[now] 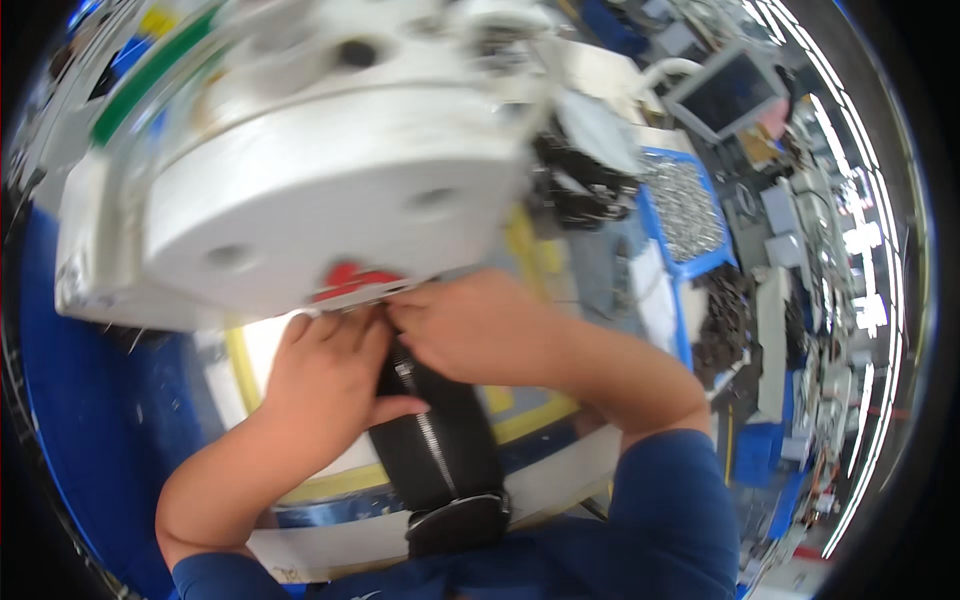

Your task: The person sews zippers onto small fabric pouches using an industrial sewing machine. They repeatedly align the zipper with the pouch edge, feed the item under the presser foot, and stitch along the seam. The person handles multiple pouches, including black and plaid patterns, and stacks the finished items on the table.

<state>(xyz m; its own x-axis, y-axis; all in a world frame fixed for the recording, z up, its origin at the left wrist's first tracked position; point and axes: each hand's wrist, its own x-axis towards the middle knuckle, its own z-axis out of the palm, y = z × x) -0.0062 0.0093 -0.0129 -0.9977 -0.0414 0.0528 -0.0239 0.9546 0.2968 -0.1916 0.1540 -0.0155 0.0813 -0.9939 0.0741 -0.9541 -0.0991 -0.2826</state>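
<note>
A large white sewing machine head (pixel 330 200) with a red shape near its lower edge fills the upper middle. Under it lies a long black fabric piece (pixel 460 430) with a metal zipper (pixel 428 436) running lengthwise. My left hand (pixel 325 375) rests on the piece's left side, fingers bent near the needle area and thumb spread across toward the zipper. My right hand (pixel 470 325) has curled fingers gripping the piece by the zipper, just below the machine head; its fingertips are partly hidden. The piece's near end hangs toward my body.
A blue tray of small silvery parts (pixel 678 205) sits to the right, near dark piled material (pixel 720 320) and a grey-framed screen (pixel 725 90). A blue bin or panel (pixel 80 370) stands at left. Yellow tape (pixel 330 488) borders the work surface.
</note>
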